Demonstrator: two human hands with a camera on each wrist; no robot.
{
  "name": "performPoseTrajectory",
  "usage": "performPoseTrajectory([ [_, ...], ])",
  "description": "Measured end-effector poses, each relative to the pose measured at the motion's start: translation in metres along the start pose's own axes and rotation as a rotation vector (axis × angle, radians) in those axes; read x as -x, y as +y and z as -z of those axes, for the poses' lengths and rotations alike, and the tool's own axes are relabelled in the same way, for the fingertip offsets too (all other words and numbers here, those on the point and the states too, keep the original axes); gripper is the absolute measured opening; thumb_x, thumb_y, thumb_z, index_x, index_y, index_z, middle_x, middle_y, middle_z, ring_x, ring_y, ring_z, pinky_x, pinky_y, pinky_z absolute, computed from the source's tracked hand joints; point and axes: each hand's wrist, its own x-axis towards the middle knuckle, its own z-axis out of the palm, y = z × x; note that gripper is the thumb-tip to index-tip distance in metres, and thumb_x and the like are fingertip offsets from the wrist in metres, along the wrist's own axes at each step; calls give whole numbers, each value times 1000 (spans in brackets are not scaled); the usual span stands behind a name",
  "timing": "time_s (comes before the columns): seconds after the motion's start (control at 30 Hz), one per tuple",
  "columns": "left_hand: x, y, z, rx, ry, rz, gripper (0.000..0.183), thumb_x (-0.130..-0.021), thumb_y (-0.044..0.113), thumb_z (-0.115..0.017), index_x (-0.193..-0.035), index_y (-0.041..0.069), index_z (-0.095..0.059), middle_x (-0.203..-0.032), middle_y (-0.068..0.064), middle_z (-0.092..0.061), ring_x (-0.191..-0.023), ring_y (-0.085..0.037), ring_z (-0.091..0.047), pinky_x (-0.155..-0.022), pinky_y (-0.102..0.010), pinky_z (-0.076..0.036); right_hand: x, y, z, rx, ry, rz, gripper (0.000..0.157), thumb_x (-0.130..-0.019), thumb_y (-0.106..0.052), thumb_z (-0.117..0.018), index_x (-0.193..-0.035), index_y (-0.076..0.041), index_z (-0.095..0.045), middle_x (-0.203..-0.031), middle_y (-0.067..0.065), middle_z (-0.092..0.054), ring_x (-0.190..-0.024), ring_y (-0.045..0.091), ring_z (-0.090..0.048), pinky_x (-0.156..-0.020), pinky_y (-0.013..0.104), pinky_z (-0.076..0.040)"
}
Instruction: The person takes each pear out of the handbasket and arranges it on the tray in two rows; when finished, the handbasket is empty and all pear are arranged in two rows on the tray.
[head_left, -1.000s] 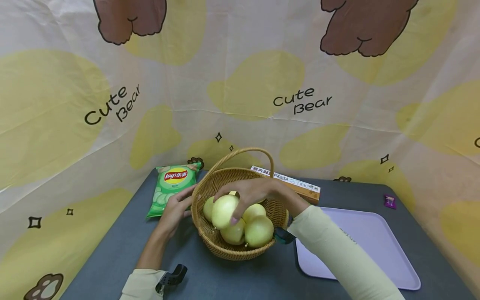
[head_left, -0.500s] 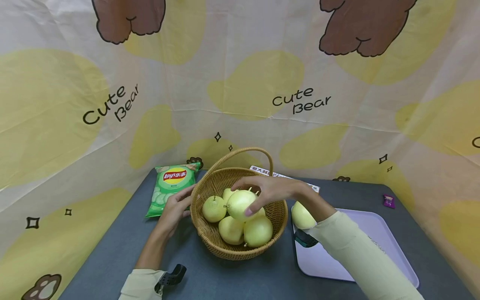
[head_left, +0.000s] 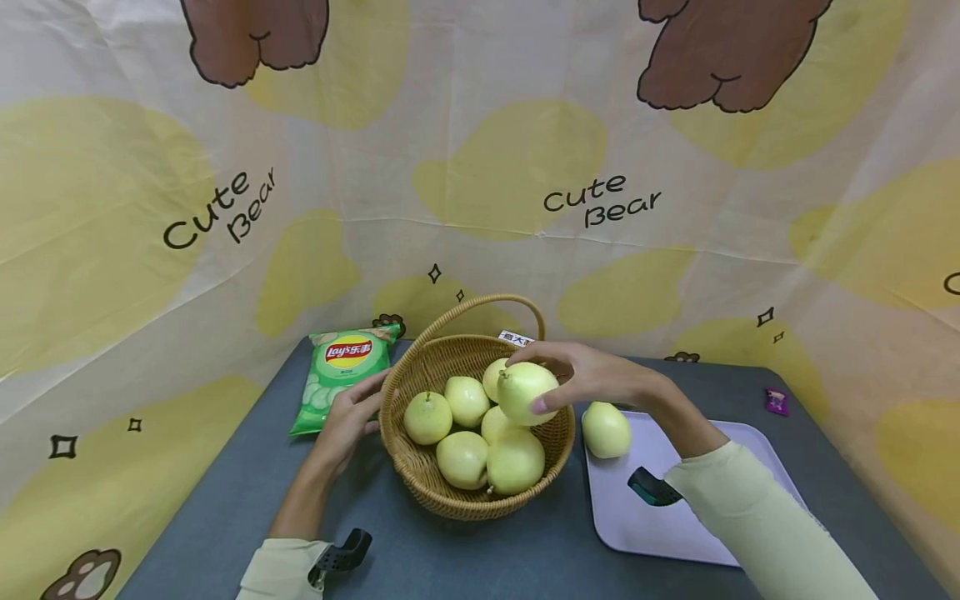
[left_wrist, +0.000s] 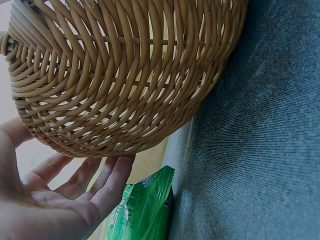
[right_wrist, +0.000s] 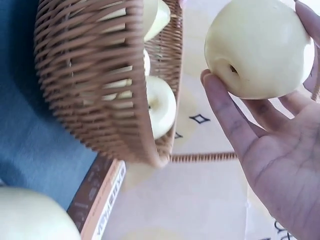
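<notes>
My right hand (head_left: pixel 592 375) holds a pale green pear (head_left: pixel 527 393) between thumb and fingers, raised over the right side of a wicker basket (head_left: pixel 480 505). In the right wrist view this held pear (right_wrist: pixel 260 47) hangs apart from the basket wall (right_wrist: pixel 90 65). Several more pears (head_left: pixel 461 460) lie inside the basket. My left hand (head_left: pixel 347 425) rests on the basket's left side. The left wrist view shows its fingertips (left_wrist: pixel 117 167) against the outer weave (left_wrist: pixel 125 100). One pear (head_left: pixel 607 431) sits on the lilac tray (head_left: pixel 637 525), at its back left corner.
A green chip bag (head_left: pixel 347 375) lies behind my left hand. Behind the basket is a pasta box (head_left: pixel 516 338), mostly hidden by my right hand. A small purple packet (head_left: pixel 777 402) lies at the table's back right. The basket handle (head_left: pixel 480 305) arches upward.
My right hand has moved right with its pear, from above the basket's middle to its right rim. The pear on the tray has come into view from behind the arm. My left hand stays put.
</notes>
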Motion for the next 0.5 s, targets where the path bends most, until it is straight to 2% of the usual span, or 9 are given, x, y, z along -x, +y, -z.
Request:
performPoseTrajectory([
  [0.2,0,1,0,6,-1,8,57,-108,33,-63,-159,13,-50,-161,-11,-49,-138,-30,-55,-98,-38,-57,18,8,10,-39,53,25,56,-94,-29,-78,-144,-16,-58,-136,7,-64,-121,29,-62,-102,46,-52],
  [0.33,0,1,0,6,0,14,57,-108,33,-64,-159,13,-50,-161,-11,-49,-138,-30,-55,-97,-37,-57,31,14,14,-46,87,15,52,-95,-27,-76,-142,-12,-57,-129,11,-65,-116,32,-64,-96,44,-56],
  [0.43,0,1,0,2,1,20,58,-107,34,-64,-159,13,-50,-161,-11,-49,-139,-29,-54,-99,-38,-56,41,21,17,-66,107,18,52,-97,-25,-75,-144,-11,-57,-127,14,-67,-113,33,-66,-92,41,-58],
  [0.5,0,1,0,0,2,23,58,-107,35,-64,-159,13,-50,-161,-11,-49,-139,-28,-54,-99,-39,-56,47,26,19,-73,122,33,53,-98,-21,-73,-147,-11,-57,-130,14,-66,-116,31,-65,-94,39,-58],
])
